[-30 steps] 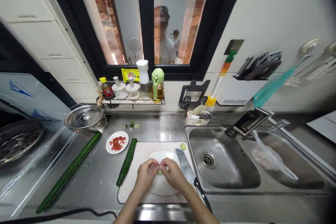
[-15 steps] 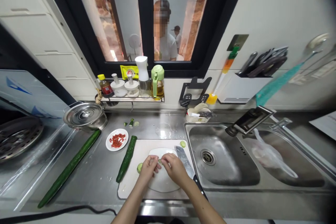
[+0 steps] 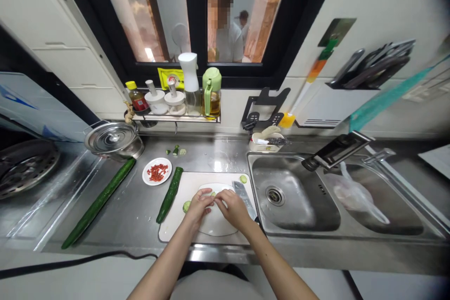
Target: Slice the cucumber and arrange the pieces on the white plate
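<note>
My left hand (image 3: pixel 199 207) and my right hand (image 3: pixel 230 206) meet over a white plate (image 3: pixel 217 227) on the cutting board (image 3: pixel 170 233). Both are closed, fingertips together around a small green cucumber slice (image 3: pixel 213 194), partly hidden by the fingers. Beside my left hand lies a cucumber piece (image 3: pixel 186 206); another slice (image 3: pixel 243 179) rests near the board's top right corner. The kitchen knife (image 3: pixel 243 195) lies right of the plate, its handle mostly behind my right forearm. A cut cucumber (image 3: pixel 170 195) lies along the board's left edge.
A small plate of chopped red pieces (image 3: pixel 157 172) and a long cucumber (image 3: pixel 100 204) are on the left, near a lidded steel pot (image 3: pixel 114 140). To the right is a double sink (image 3: pixel 295 197) with a plastic bag (image 3: pixel 355 194). Condiments line a rack (image 3: pixel 176 118) under the window.
The view has tilted down, so the counter sits higher in the picture. My hands remain together over the plate, with the fingers slightly shifted around the cucumber slice.
</note>
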The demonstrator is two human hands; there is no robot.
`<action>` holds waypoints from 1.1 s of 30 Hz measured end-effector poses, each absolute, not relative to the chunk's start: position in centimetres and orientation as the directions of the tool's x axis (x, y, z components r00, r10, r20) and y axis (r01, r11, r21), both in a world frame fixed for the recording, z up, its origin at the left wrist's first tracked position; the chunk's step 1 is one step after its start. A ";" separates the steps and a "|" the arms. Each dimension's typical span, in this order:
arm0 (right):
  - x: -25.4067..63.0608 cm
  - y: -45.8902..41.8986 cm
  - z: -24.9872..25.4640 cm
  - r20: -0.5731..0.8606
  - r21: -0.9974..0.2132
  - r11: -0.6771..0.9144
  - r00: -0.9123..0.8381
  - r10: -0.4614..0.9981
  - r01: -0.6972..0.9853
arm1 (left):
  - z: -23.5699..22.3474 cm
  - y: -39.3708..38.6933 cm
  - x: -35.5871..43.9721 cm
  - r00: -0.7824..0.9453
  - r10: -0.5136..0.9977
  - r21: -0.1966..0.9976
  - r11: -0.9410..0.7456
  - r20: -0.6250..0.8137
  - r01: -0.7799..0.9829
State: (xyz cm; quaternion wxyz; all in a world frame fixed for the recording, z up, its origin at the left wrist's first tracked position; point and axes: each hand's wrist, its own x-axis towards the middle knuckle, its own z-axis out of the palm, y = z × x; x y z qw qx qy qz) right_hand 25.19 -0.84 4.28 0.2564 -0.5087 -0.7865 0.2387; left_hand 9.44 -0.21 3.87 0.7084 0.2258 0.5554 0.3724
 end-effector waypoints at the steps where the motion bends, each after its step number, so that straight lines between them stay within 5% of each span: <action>1: 25.1 -0.9 4.2 0.156 -0.652 0.350 -0.334 0.930 0.672 | 3.9 -0.2 9.6 0.085 0.785 0.741 0.610 -0.614 -0.282; 18: 24.2 -0.6 2.3 -0.030 -0.873 0.032 -0.119 0.992 0.486 | 2.5 0.1 9.9 -0.005 0.849 0.813 0.504 -0.528 -0.291; 33: 24.2 0.3 1.0 -0.289 -0.947 -0.257 -0.154 0.945 0.194 | 2.5 0.7 9.7 0.032 0.927 0.901 0.371 -0.374 -0.226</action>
